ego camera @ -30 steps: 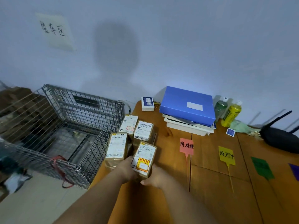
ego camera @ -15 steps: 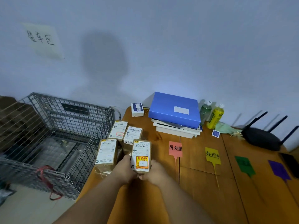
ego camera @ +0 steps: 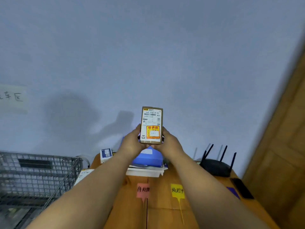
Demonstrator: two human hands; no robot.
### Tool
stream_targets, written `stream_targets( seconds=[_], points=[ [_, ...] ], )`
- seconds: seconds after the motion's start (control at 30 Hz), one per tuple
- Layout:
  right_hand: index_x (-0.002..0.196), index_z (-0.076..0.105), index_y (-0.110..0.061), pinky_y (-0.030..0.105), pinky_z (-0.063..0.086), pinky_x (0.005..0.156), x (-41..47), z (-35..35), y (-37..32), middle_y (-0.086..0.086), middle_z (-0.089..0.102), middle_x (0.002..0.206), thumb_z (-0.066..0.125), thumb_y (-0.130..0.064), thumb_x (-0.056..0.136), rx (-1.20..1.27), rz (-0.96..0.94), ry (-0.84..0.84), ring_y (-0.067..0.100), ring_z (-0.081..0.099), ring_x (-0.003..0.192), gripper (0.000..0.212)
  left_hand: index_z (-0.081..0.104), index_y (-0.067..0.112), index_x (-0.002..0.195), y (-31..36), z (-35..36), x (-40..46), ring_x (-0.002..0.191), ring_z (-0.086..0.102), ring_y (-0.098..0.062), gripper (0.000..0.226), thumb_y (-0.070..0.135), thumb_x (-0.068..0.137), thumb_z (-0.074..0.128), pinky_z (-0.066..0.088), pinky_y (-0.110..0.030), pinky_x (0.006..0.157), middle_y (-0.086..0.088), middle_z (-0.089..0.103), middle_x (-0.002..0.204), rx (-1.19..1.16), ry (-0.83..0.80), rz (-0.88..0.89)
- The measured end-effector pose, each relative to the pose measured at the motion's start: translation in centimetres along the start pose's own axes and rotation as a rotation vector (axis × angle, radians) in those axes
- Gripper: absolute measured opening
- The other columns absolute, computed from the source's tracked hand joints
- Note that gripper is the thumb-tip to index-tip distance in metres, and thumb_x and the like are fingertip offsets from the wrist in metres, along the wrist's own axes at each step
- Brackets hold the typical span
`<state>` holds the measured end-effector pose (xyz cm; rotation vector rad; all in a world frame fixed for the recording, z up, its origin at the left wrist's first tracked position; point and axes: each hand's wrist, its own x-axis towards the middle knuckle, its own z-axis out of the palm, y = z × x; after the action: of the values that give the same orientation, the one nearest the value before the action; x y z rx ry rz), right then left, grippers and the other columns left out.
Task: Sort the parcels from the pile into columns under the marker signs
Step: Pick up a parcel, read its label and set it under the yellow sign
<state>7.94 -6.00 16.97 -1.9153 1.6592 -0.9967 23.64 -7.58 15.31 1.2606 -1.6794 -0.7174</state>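
Note:
A small brown parcel [ego camera: 151, 124] with a white shipping label and a yellow-red fragile sticker is held upright in front of the wall, label facing me. My left hand [ego camera: 132, 142] grips its lower left edge and my right hand [ego camera: 170, 142] grips its lower right edge. Below on the wooden table [ego camera: 161, 212] lie a pink marker sign [ego camera: 143, 190] and a yellow marker sign [ego camera: 177, 190]. A purple marker sign [ego camera: 233, 192] shows partly past my right forearm. One parcel of the pile [ego camera: 84, 175] peeks out beside my left forearm; the others are hidden.
A wire cage [ego camera: 38, 172] stands left of the table. At the table's back are a blue folder on white boxes [ego camera: 148, 160], a small white device [ego camera: 106, 154], a black router [ego camera: 216, 166] and a dark phone [ego camera: 241, 188]. A wooden panel [ego camera: 283, 146] rises at right.
Both hands have lifted the parcel off the table up to eye level in front of the wall. The camera has tilted upward, so most of the pile has dropped out of sight.

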Motion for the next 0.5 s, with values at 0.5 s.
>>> stream_targets(
  seconds=[0.5],
  points=[
    [0.142, 0.031, -0.04, 0.033, 0.055, 0.086, -1.2, -10.0, -2.9, -0.012, 0.066, 0.12, 0.076, -0.027, 0.081, -0.092, -0.222, 0.245, 0.011, 0.063, 0.106, 0.077, 0.031, 0.047, 0.144, 10.0, 0.2, 1.5, 0.109, 0.061, -0.001, 0.087, 0.022, 0.076, 0.079, 0.055, -0.032, 0.09, 0.017, 0.065, 0.122, 0.05, 0.12, 0.277]
  ],
)
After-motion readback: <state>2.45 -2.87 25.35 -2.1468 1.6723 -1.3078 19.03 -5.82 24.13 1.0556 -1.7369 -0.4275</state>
